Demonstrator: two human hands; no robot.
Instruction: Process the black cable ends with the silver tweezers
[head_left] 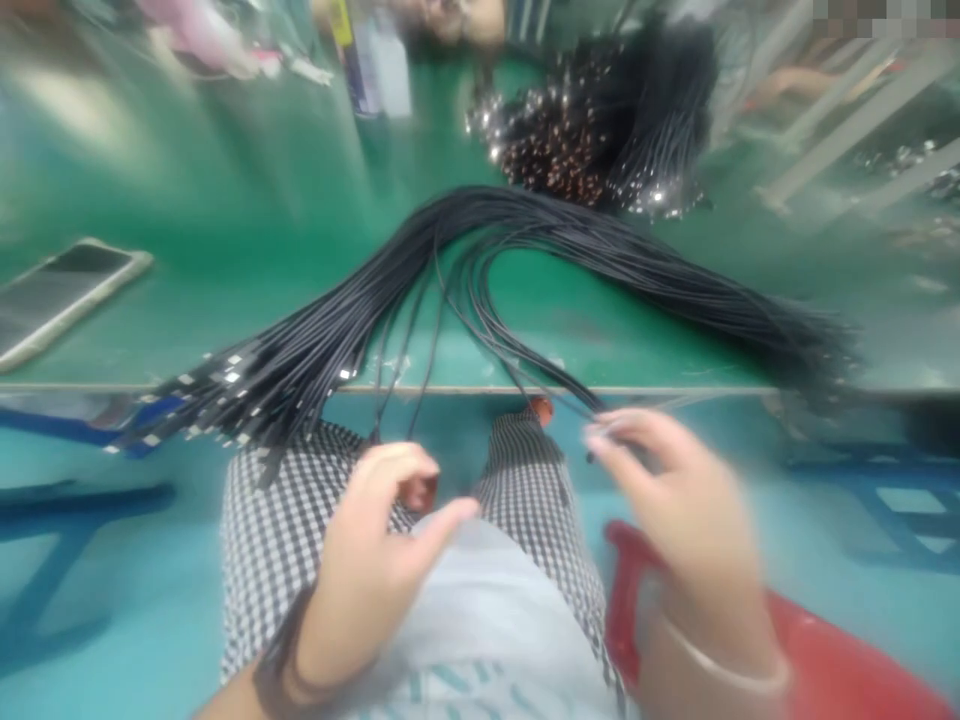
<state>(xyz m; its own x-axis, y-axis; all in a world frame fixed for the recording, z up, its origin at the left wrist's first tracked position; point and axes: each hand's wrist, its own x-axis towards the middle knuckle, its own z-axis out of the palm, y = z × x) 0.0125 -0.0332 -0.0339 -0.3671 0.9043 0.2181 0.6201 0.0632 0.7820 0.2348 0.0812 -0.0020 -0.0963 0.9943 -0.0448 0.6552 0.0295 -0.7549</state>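
Observation:
A thick bundle of black cables [360, 290] arches over the green table, its left ends hanging past the front edge with small light-coloured tips. My right hand [682, 500] pinches several black cables [551, 372] that loop down from this bundle, just in front of the edge. Above my lap is my left hand [375, 550], thumb spread away from its bent fingers, with nothing visible between them. A few cable strands hang down behind its fingertips; whether they touch cannot be seen. The bundle's right end is blurred.
A phone [67, 290] lies at the table's left. Farther back are a heap of black cables [600, 120] with shiny and coppery ends and a white bottle [390, 75]. A red stool [832, 650] stands at lower right; blue frames [885, 500] are under the table.

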